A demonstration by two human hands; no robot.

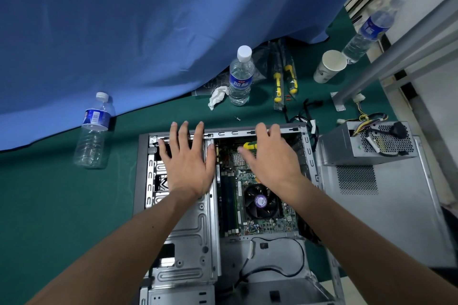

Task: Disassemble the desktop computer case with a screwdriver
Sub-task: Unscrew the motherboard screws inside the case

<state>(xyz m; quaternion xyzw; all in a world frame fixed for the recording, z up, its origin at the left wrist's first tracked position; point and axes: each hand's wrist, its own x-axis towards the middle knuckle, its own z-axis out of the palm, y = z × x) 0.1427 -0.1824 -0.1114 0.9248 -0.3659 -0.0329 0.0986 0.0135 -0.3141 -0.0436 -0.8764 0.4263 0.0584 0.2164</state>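
- Head view: computer case [178, 235] lay open on its side on the green mat [44, 205], side panel [386, 218] already off and parked outboard of the right hand, power supply [366, 143] sitting on top of it.
- Left hand [188, 163] was flat and spread, fingers straight, over the drive cage [188, 230] at the case's far rim; gripping nothing.
- Right hand [272, 158] reached to the same far rim with fingers curled; a yellow-and-green screwdriver [250, 145] handle showed under the index finger. Looked pinned under the fingers, but whether it was truly gripped couldn't be told.
- Motherboard [250, 181] and fan [262, 202] sat directly under and behind the right palm, still mounted.
- Judgement: step was likely steadying the case at the far rim before going after the next screws.
- To do it well: keep the left palm pressing the cage so the case can't slide, keep the screwdriver tip off the board, seat it square before turning.
- Loose screw [238, 118] lay on the mat just beyond the fingertips; worth collecting.
- Spare screwdrivers [285, 82] and water bottle [241, 77] further out past both hands.
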